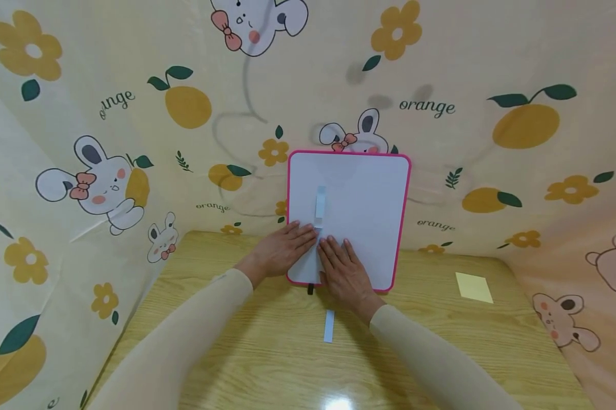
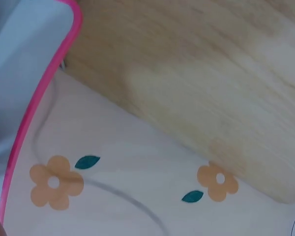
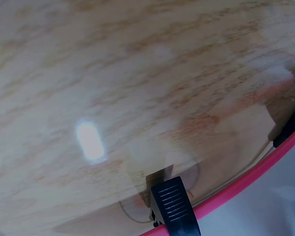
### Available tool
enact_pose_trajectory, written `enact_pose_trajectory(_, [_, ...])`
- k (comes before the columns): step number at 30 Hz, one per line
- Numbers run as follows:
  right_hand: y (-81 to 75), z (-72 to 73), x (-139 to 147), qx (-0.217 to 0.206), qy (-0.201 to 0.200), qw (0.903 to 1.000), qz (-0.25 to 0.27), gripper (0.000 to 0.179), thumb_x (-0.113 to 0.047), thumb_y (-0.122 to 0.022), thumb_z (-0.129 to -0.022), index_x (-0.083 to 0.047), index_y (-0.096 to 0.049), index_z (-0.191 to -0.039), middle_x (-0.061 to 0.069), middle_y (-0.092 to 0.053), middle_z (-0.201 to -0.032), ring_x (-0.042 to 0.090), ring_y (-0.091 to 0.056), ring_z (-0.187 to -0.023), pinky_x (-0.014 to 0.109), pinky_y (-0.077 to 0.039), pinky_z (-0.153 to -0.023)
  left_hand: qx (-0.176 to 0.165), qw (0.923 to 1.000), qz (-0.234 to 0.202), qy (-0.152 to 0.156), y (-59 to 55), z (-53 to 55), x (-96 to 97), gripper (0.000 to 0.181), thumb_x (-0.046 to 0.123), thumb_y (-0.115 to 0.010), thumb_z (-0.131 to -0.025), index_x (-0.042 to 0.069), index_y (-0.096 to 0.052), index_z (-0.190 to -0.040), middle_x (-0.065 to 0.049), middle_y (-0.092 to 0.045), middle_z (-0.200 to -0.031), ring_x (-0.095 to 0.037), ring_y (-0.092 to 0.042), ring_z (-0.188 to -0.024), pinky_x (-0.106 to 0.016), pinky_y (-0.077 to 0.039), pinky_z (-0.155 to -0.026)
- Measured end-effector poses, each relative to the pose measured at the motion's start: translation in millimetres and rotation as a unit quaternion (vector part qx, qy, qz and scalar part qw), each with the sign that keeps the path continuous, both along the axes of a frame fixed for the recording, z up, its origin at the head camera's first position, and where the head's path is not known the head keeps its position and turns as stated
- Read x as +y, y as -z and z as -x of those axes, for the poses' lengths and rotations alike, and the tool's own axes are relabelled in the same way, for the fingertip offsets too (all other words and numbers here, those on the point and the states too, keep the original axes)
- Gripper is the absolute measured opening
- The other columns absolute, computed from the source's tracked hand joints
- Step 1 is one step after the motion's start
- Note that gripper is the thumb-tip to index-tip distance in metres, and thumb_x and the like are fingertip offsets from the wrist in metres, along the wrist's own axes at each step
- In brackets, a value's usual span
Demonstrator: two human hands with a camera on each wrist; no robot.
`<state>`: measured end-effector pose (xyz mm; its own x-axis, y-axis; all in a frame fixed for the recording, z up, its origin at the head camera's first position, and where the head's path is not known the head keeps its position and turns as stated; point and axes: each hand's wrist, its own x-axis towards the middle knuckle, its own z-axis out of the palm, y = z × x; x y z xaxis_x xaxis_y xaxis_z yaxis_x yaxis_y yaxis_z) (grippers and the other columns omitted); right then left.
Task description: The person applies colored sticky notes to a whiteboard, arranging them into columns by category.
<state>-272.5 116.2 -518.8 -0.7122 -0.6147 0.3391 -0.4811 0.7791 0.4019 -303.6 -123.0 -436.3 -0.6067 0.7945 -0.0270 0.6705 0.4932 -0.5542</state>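
Head view puts the white rectangular board with a pink rim [image 1: 359,210] at the heart of things: it stands on the wood-grain worktop [image 1: 236,353], facing me. It may lean back a little, but I cannot tell whether it touches the cream cloth printed with oranges, flowers and rabbits [image 1: 338,85] behind it, at twelve o'clock. Toward ten o'clock on its face, a narrow pale blue strip [image 1: 320,202] lies flat, running nearly upright.

The left hand [image 1: 282,249] is at eight o'clock on the board, the right hand [image 1: 343,272] at six, their fingertips close together just below that strip. Each grip is released: fingers extended, laid against the board, grasping nothing, presumably because flat fingers spread pressure evenly over a smooth face. Whether anything lies beneath them I cannot tell.

Right wrist view gives me a ridged black plastic clip [image 3: 174,204] over the board's edge and a second black piece [image 3: 291,129] toward two o'clock from it; I judge they brace the board.

Back on the worktop, a loose pale blue strip [image 1: 329,326] lies at six o'clock, handily near the right hand. A pale yellow square sheet [image 1: 474,287] sits at four o'clock, well apart, probably out of the way.
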Motion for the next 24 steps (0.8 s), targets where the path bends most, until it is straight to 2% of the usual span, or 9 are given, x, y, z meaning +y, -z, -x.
enact_pose_trajectory(4, [-0.9,-0.6,0,-0.006,-0.001,1.0000,0.005,0.072,-0.043,-0.055,-0.108,-0.006,-0.033,-0.165,0.008,-0.026,-0.175,0.026,-0.019,-0.164,0.051,-0.012,-0.136,0.009,0.9999,-0.007,0.000,-7.7,3.4,-0.6,0.060,0.028,-0.046,-0.112,0.011,-0.031,-0.167,-0.003,-0.025,-0.176,-0.021,-0.020,-0.164,-0.045,-0.017,-0.135])
enact_pose_trajectory(8, [-0.8,-1.1,0,-0.006,-0.005,0.9999,0.014,0.072,-0.042,-0.056,-0.107,-0.006,-0.033,-0.165,0.009,-0.026,-0.174,0.027,-0.020,-0.164,0.052,-0.013,-0.135,0.002,0.9999,-0.015,-0.004,-12.5,3.7,-0.5,0.059,0.026,-0.045,-0.113,0.010,-0.030,-0.167,-0.004,-0.023,-0.176,-0.022,-0.018,-0.164,-0.045,-0.016,-0.135])
enact_pose_trajectory(13, [-1.5,-0.9,0,-0.004,-0.012,0.9997,0.021,0.071,-0.040,-0.056,-0.107,-0.005,-0.034,-0.165,0.009,-0.028,-0.174,0.028,-0.021,-0.163,0.052,-0.014,-0.135,-0.002,0.9999,-0.009,-0.014,-10.3,0.0,-1.7,0.061,0.027,-0.046,-0.113,0.010,-0.026,-0.168,-0.005,-0.020,-0.177,-0.022,-0.016,-0.165,-0.045,-0.015,-0.136])
enact_pose_trajectory(17, [-3.0,-1.1,-2,-0.006,-0.011,0.9998,0.015,0.070,-0.041,-0.055,-0.108,-0.005,-0.035,-0.164,0.009,-0.028,-0.174,0.028,-0.020,-0.164,0.052,-0.014,-0.135,0.008,0.9998,0.000,-0.018,-6.8,-1.5,-3.0,0.063,0.030,-0.048,-0.112,0.011,-0.025,-0.169,-0.005,-0.020,-0.177,-0.022,-0.015,-0.165,-0.044,-0.013,-0.136])
enact_pose_trajectory(24, [-5.1,-3.5,-2,-0.020,0.005,0.9998,0.001,0.071,-0.042,-0.055,-0.108,-0.005,-0.032,-0.165,0.009,-0.025,-0.175,0.028,-0.017,-0.164,0.052,-0.010,-0.135,0.019,0.9998,-0.002,-0.004,-8.6,1.7,-1.5,0.060,0.027,-0.046,-0.113,0.012,-0.029,-0.168,-0.005,-0.024,-0.176,-0.021,-0.019,-0.164,-0.044,-0.015,-0.136])
